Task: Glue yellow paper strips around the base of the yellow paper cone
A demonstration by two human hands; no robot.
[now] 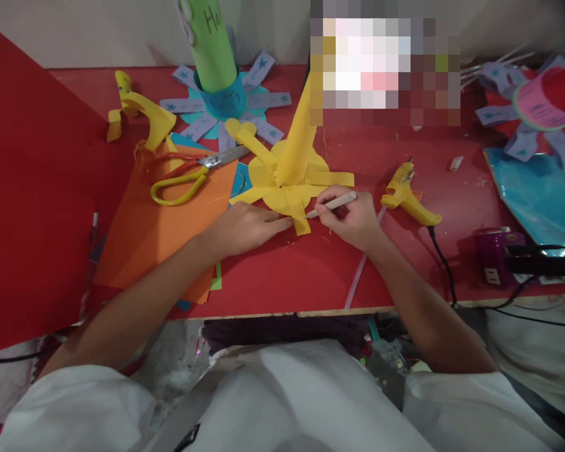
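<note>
My right hand [351,220] grips a white pen [339,201] with its tip at a yellow paper strip [302,225]. That strip sticks out toward me from a yellow scalloped paper base [319,162], which has more strips around it. A tall yellow paper cone [295,141] rises from the base, its upper part hidden by a blurred patch. My left hand [240,229] lies flat, holding nothing, its fingers stretched out and the index fingertip at the strip's left edge.
Scissors [181,188] lie on orange paper [169,229] at left. A yellow glue gun [407,194] with a black cord rests at right. Behind stands a green paper tube [213,53] in a blue ring [226,100]. Red sheet [32,188] stands far left; purple box [496,257] right.
</note>
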